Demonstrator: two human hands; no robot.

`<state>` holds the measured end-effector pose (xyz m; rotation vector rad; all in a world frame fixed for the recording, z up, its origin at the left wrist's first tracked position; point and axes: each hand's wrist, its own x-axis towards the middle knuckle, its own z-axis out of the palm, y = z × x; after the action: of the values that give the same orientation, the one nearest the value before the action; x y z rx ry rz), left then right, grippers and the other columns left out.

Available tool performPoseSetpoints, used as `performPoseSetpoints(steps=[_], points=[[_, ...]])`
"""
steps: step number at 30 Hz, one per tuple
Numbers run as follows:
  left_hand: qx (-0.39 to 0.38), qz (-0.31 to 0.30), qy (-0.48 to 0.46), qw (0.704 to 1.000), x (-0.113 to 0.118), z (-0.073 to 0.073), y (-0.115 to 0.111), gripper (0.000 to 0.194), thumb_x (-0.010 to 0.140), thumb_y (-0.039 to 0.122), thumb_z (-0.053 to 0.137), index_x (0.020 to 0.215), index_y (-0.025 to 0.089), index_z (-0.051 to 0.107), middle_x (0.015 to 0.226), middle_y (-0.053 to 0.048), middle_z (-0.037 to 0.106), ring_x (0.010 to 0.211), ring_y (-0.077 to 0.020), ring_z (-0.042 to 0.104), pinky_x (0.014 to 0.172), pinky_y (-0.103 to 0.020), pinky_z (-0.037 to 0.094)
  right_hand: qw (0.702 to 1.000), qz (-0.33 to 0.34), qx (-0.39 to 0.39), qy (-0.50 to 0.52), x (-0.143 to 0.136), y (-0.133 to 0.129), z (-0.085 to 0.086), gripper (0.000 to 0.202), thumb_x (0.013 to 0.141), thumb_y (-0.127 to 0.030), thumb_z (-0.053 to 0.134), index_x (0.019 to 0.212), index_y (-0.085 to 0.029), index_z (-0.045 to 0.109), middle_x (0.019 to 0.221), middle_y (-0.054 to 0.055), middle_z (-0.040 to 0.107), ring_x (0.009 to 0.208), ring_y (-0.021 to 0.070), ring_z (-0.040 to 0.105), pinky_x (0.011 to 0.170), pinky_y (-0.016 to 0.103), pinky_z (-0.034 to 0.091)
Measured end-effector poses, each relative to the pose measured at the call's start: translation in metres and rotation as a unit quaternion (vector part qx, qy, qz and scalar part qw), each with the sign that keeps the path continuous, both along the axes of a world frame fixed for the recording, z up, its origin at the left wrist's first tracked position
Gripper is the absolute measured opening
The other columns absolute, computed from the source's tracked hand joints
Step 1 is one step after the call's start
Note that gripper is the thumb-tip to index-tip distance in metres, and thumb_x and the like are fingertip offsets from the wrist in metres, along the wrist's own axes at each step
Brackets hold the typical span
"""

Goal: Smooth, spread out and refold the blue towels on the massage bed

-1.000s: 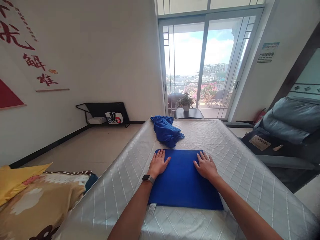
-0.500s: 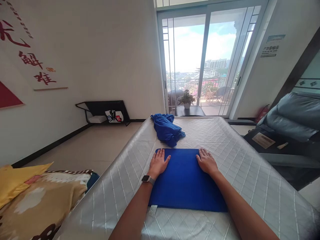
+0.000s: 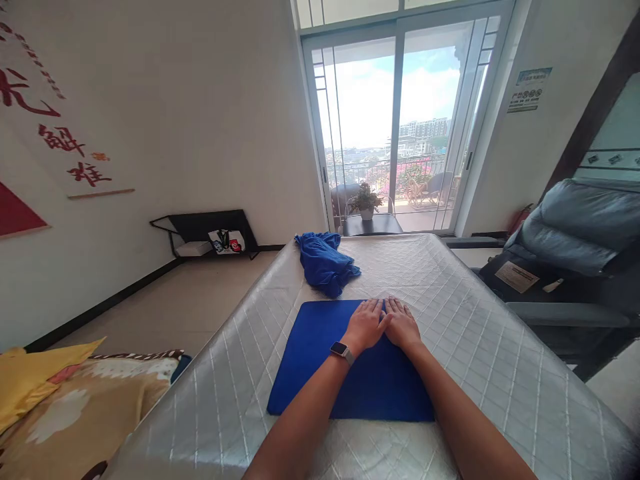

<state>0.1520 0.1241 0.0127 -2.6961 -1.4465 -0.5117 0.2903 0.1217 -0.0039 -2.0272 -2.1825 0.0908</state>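
A blue cloth [image 3: 310, 353], folded into a flat rectangle, lies on a table with a silver quilted cover [image 3: 240, 373]. My left hand [image 3: 367, 325], with a watch on its wrist, rests flat on the cloth near its far edge, fingers stretched out. Right beside it, my right hand [image 3: 401, 324] lies flat at the cloth's far right part, also with fingers extended. The two hands touch at the thumbs. Just beyond the folded cloth sits a crumpled blue cloth [image 3: 326, 265]. My forearms hide part of the folded cloth.
A potted plant [image 3: 367, 202] stands on a chair before the sliding glass door [image 3: 395, 120]. To the right is a dark leather armchair [image 3: 580, 227] with a paper and a small object on it. Patterned bedding [image 3: 85, 407] lies lower left; a black rack [image 3: 210, 230] stands by the wall.
My left hand has slid right across the folded cloth and now meets my right hand. The camera view has shifted slightly. The tag at the near left edge no longer shows.
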Motion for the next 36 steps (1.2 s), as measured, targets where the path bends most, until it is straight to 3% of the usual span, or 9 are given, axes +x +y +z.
performPoseSetpoints(steps=[3, 6, 15, 21, 31, 36], points=[[-0.055, 0.009, -0.003, 0.998, 0.026, -0.007, 0.004, 0.063, 0.105, 0.048, 0.014, 0.151, 0.012, 0.036, 0.154, -0.014, 0.040, 0.145, -0.0223, 0.033, 0.118, -0.041, 0.027, 1.000, 0.017, -0.005, -0.018, 0.003, 0.000, -0.001, 0.061, 0.097, -0.026, 0.027, 0.156, -0.011, 0.025, 0.163, 0.009, 0.018, 0.151, 0.0204, 0.012, 0.121, 0.038, 0.013], [-0.074, 0.024, 0.000, 0.997, 0.017, -0.014, 0.007, 0.066, 0.104, 0.051, 0.011, 0.152, 0.013, 0.034, 0.157, -0.012, 0.037, 0.147, -0.0217, 0.028, 0.120, -0.042, 0.023, 1.000, 0.007, -0.004, -0.012, 0.002, 0.001, -0.001, 0.061, 0.098, -0.031, 0.024, 0.155, -0.010, 0.025, 0.163, 0.009, 0.020, 0.151, 0.0205, 0.012, 0.121, 0.038, 0.013], [-0.082, 0.111, 0.037, 0.990, -0.094, -0.019, 0.014, 0.068, 0.102, 0.058, 0.010, 0.154, 0.020, 0.031, 0.160, -0.007, 0.030, 0.148, -0.0230, 0.023, 0.121, -0.046, 0.019, 1.000, -0.013, -0.014, 0.022, -0.002, 0.003, 0.002, 0.064, 0.100, -0.039, 0.017, 0.156, -0.009, 0.023, 0.163, 0.009, 0.020, 0.151, 0.0197, 0.012, 0.121, 0.039, 0.008], [-0.089, 0.203, 0.050, 0.974, -0.162, -0.019, 0.015, 0.070, 0.103, 0.056, 0.015, 0.154, 0.011, 0.029, 0.160, -0.012, 0.028, 0.148, -0.0253, 0.023, 0.121, -0.046, 0.019, 1.000, -0.016, -0.016, 0.005, -0.001, 0.006, 0.000, 0.064, 0.100, -0.039, 0.016, 0.156, -0.009, 0.023, 0.163, 0.006, 0.019, 0.150, 0.0205, 0.013, 0.121, 0.039, 0.009], [-0.079, 0.215, 0.017, 0.973, -0.165, -0.023, 0.015, 0.077, 0.100, 0.061, 0.013, 0.153, 0.008, 0.031, 0.159, -0.015, 0.027, 0.148, -0.0270, 0.023, 0.121, -0.044, 0.019, 0.999, -0.021, -0.005, -0.023, -0.002, 0.006, 0.000, 0.062, 0.100, -0.039, 0.017, 0.155, -0.010, 0.025, 0.162, 0.006, 0.023, 0.150, 0.0197, 0.017, 0.121, 0.038, 0.011], [-0.074, 0.215, 0.012, 0.974, -0.165, -0.024, 0.015, 0.077, 0.100, 0.061, 0.012, 0.153, 0.008, 0.031, 0.159, -0.015, 0.028, 0.148, -0.0266, 0.023, 0.120, -0.043, 0.019, 0.998, -0.026, 0.028, -0.051, -0.007, 0.000, 0.008, 0.060, 0.099, -0.033, 0.020, 0.154, -0.008, 0.029, 0.161, 0.008, 0.026, 0.149, 0.0206, 0.019, 0.121, 0.039, 0.012]])
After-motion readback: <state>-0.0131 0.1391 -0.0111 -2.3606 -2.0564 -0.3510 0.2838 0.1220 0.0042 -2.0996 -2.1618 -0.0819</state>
